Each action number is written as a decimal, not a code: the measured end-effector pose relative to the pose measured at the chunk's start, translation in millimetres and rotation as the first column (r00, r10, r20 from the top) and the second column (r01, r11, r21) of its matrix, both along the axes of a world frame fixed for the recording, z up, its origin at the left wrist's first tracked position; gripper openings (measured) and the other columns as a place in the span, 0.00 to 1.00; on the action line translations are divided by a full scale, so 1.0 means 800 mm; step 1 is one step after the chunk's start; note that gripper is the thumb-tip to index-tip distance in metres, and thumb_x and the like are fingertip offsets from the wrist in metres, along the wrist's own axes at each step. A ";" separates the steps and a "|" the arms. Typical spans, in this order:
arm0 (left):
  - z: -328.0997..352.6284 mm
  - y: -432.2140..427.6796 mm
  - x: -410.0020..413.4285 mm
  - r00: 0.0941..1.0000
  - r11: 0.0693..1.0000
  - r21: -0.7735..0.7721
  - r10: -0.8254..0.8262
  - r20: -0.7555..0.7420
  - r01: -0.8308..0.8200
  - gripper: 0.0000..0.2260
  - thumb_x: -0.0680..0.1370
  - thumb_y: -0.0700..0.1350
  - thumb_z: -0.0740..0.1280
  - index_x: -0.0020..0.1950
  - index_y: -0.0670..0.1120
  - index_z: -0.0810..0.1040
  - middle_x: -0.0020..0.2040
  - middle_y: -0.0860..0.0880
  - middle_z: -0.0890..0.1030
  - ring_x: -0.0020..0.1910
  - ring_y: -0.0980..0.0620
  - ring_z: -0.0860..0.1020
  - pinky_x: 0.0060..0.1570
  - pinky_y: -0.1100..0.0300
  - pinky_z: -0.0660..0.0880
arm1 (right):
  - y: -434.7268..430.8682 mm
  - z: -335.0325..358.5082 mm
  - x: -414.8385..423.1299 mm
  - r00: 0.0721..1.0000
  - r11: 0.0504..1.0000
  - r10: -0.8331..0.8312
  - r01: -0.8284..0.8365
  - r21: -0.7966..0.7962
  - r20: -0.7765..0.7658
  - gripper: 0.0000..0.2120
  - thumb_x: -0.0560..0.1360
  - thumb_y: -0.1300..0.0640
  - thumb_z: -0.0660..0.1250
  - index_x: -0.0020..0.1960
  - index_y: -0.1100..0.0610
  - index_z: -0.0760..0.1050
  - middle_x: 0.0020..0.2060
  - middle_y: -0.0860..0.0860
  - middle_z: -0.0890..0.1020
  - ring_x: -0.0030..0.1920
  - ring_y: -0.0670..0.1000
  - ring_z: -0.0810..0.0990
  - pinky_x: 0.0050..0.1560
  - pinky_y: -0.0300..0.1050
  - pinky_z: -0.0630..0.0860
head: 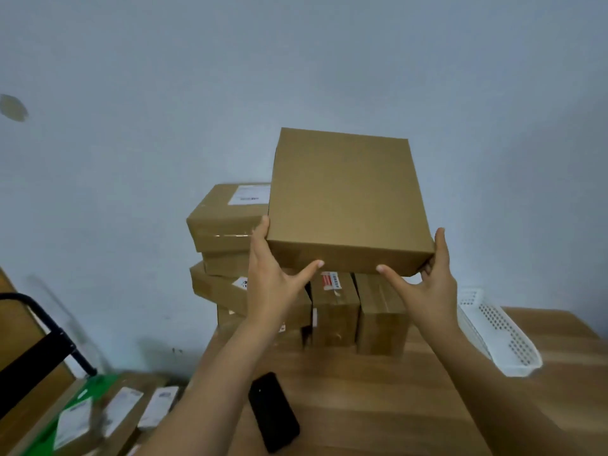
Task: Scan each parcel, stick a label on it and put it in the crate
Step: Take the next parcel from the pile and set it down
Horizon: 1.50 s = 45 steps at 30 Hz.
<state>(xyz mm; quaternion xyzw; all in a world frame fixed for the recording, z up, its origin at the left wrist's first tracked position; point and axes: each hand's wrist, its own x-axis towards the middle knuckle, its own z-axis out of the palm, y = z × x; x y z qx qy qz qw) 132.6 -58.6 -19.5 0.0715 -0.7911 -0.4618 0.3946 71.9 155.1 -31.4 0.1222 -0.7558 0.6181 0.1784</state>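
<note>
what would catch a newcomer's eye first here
A plain brown box is held up mid-frame, with the left hand and right hand at its near corners. Behind it a stack of parcels stands on the table. A black phone lies by the left arm.

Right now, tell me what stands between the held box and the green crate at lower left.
Nothing visible does. The left hand and right hand hold the box above the table; the parcel stack stands beyond it, the green crate lies lower, past the table's near-left edge.
</note>
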 end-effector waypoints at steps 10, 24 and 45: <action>-0.191 0.196 0.104 0.968 0.998 0.044 0.042 0.248 -0.055 0.49 0.64 0.55 0.80 0.75 0.44 0.55 0.71 0.46 0.65 0.70 0.49 0.66 0.68 0.52 0.68 | 0.200 -0.168 0.094 0.979 0.993 0.029 -0.051 0.106 0.203 0.44 0.62 0.55 0.81 0.71 0.47 0.62 0.66 0.45 0.72 0.66 0.45 0.71 0.67 0.54 0.71; -0.383 0.256 0.175 0.707 0.996 0.078 -0.026 0.707 -0.041 0.48 0.66 0.55 0.78 0.76 0.46 0.53 0.70 0.44 0.69 0.68 0.46 0.70 0.63 0.49 0.72 | 0.270 -0.366 0.173 0.864 0.927 -0.086 -0.113 0.357 0.496 0.48 0.65 0.54 0.80 0.76 0.57 0.55 0.70 0.52 0.69 0.69 0.51 0.67 0.68 0.45 0.65; -0.340 0.203 0.148 0.709 0.944 -0.158 -0.101 0.698 0.290 0.43 0.72 0.60 0.72 0.79 0.49 0.53 0.78 0.48 0.55 0.76 0.48 0.56 0.73 0.51 0.59 | 0.245 -0.272 0.167 0.966 0.958 0.108 -0.164 0.234 0.235 0.34 0.67 0.60 0.77 0.68 0.48 0.68 0.72 0.45 0.66 0.70 0.44 0.68 0.67 0.41 0.70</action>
